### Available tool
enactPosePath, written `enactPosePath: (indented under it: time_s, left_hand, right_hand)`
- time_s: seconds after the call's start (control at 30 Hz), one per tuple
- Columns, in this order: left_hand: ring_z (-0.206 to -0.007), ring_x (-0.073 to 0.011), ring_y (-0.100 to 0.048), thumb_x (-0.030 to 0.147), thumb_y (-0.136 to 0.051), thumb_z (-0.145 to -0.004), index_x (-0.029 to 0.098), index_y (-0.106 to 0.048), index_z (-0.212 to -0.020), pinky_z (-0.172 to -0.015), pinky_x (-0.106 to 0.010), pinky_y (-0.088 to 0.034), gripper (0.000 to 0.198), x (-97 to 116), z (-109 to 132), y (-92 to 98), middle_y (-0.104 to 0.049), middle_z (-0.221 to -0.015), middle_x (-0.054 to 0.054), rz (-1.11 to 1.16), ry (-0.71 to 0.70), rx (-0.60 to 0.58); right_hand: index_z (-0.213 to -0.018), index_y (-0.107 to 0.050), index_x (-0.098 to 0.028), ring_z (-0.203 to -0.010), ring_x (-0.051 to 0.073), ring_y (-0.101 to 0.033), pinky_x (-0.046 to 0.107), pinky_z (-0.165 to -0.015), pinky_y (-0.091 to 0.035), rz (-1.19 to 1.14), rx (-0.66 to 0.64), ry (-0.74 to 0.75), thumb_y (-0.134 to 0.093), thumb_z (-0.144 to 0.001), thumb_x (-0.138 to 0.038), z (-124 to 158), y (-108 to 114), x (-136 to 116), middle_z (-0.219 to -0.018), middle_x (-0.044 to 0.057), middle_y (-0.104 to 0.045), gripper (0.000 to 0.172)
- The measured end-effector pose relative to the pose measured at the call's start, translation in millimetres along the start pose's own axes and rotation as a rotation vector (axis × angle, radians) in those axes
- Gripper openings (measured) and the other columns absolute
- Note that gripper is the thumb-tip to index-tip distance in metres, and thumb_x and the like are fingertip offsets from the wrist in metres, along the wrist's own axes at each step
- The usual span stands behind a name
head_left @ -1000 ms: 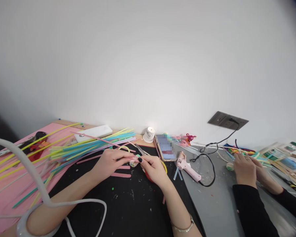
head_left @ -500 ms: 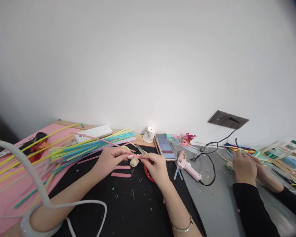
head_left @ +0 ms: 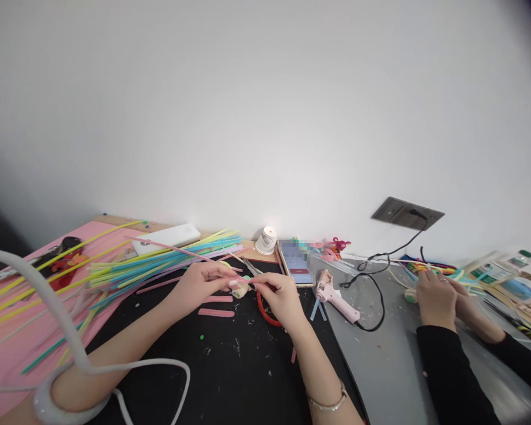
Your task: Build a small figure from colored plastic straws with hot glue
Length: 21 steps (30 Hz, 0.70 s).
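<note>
A long pink pipe cleaner (head_left: pixel 172 246) runs up and left from the fingers of my left hand (head_left: pixel 210 282), which pinches it. Its near end reaches the fingertips of my right hand (head_left: pixel 278 295), also closed in a pinch on it. Just behind the fingertips lies a small pale roll (head_left: pixel 240 292), partly hidden by the fingers. Red-handled scissors (head_left: pixel 268 313) lie beside and partly under my right hand, blades pointing away. Short pink pipe cleaner pieces (head_left: pixel 216 313) rest on the black mat (head_left: pixel 212 378) below my left hand.
Many coloured pipe cleaners (head_left: pixel 159 265) are heaped at left, near a white power bank (head_left: pixel 170 237). A paper cup (head_left: pixel 266 240), a phone (head_left: pixel 297 265) and a pink glue gun (head_left: pixel 336 298) with a black cord stand behind and right. Another person's hands (head_left: pixel 438 298) work at far right.
Both my hands keep their pinch on the pink pipe cleaner, with the fingertips shifted slightly. More of the small pale roll is now covered by my fingers.
</note>
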<state>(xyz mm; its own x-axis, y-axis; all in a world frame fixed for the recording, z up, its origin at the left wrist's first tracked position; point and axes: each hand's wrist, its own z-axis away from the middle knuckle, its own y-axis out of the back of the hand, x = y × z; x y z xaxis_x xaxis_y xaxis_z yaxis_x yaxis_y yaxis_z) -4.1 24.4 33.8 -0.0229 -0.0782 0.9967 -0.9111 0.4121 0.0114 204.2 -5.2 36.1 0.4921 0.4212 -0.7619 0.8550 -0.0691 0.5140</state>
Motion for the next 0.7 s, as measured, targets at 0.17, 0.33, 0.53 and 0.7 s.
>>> enactPosePath:
  time_s: [0.17,0.33,0.53,0.7]
  left_hand:
    - [-0.090,-0.0245,-0.072,0.030,-0.076,-0.072,0.018,-0.072,-0.091,-0.083,-0.036,-0.057,0.023,0.7,-1.2,0.4,-0.078,-0.090,-0.006,0.054,0.067,-0.031]
    - [-0.085,-0.0226,-0.072,0.030,-0.076,-0.072,0.018,-0.073,-0.082,-0.081,-0.034,-0.057,0.016,1.0,-2.1,0.1,-0.078,-0.081,-0.004,0.030,0.073,-0.034]
    - [-0.083,-0.0218,-0.072,0.029,-0.076,-0.070,0.018,-0.074,-0.075,-0.080,-0.032,-0.058,0.012,-4.0,-3.0,1.1,-0.076,-0.078,-0.004,0.014,0.088,-0.005]
    - [-0.080,-0.0227,-0.072,0.029,-0.077,-0.069,0.018,-0.074,-0.072,-0.080,-0.033,-0.058,0.012,-3.0,-2.4,-0.2,-0.076,-0.076,-0.004,0.002,0.057,0.033]
  right_hand:
    - [-0.084,-0.077,-0.019,-0.072,0.016,-0.069,0.022,-0.067,-0.049,-0.001,0.003,0.008,-0.062,-0.081,-0.012,0.0,0.2,-0.4,-0.080,0.003,-0.076,0.017]
    - [-0.084,-0.076,-0.019,-0.071,0.016,-0.069,0.022,-0.067,-0.049,0.032,0.001,0.028,-0.061,-0.081,-0.012,0.2,1.0,-0.5,-0.079,0.003,-0.076,0.017]
    - [-0.084,-0.076,-0.020,-0.071,0.016,-0.069,0.023,-0.068,-0.050,0.064,0.002,0.051,-0.060,-0.082,-0.013,0.2,0.7,1.4,-0.079,0.002,-0.076,0.018]
    - [-0.085,-0.075,-0.021,-0.072,0.017,-0.069,0.025,-0.070,-0.051,0.070,-0.006,0.043,-0.059,-0.082,-0.014,0.3,-0.1,0.6,-0.080,0.002,-0.075,0.018]
